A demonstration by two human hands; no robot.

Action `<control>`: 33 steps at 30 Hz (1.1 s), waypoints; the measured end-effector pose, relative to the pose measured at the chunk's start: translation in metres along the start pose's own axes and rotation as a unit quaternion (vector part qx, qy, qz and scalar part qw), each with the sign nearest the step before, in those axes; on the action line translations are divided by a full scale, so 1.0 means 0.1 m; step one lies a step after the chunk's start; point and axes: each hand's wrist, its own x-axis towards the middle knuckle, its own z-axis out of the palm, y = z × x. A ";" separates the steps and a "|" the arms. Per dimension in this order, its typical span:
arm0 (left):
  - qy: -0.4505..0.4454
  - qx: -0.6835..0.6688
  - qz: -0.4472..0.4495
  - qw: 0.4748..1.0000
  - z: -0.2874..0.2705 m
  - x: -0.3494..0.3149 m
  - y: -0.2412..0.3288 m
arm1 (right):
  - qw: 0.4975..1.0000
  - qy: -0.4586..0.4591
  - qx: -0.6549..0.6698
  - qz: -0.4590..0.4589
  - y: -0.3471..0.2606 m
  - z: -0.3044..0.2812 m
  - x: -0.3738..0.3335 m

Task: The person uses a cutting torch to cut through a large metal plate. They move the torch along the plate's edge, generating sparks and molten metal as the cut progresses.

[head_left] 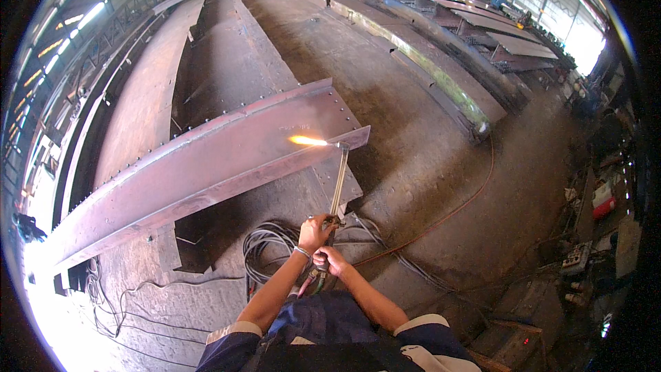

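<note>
I have the fingers of 2 hands grasping the torch point(340, 184), the right hand point(333, 262) around its handle and the left hand point(315, 233) just farther up, its tip over the reddish steel beam's point(227, 145) right end, flame point(308, 140) pointing left.

Glare whites out the lower left, roof strips point(91, 15) shine, and outer edges bend.

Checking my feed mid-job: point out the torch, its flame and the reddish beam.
Torch point(339, 182): head view, middle of its long tubes.
Flame point(308, 140): head view, middle of its bright streak.
Reddish beam point(213, 152): head view, middle of its broad face.
</note>
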 end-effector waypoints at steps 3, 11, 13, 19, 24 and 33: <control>-0.008 0.007 -0.013 1.000 -0.01 0.02 0.03 | 1.000 0.001 -0.012 -0.007 0.00 0.03 -0.01; -0.141 0.169 0.121 0.968 0.21 0.28 0.22 | 0.999 -0.029 0.002 -0.026 0.05 -0.08 0.08; -0.175 0.235 0.136 0.946 0.28 0.28 0.12 | 0.999 -0.010 0.007 -0.031 -0.04 0.23 -0.04; -0.177 0.304 0.151 0.924 0.45 0.29 0.09 | 0.998 -0.039 0.015 -0.042 -0.08 0.20 -0.08; -0.184 0.311 0.141 0.922 0.45 0.31 0.13 | 0.997 -0.060 0.020 -0.053 -0.05 0.09 -0.03; -0.207 0.321 0.115 0.917 0.34 0.34 0.20 | 0.996 -0.068 0.032 -0.042 -0.06 0.15 -0.02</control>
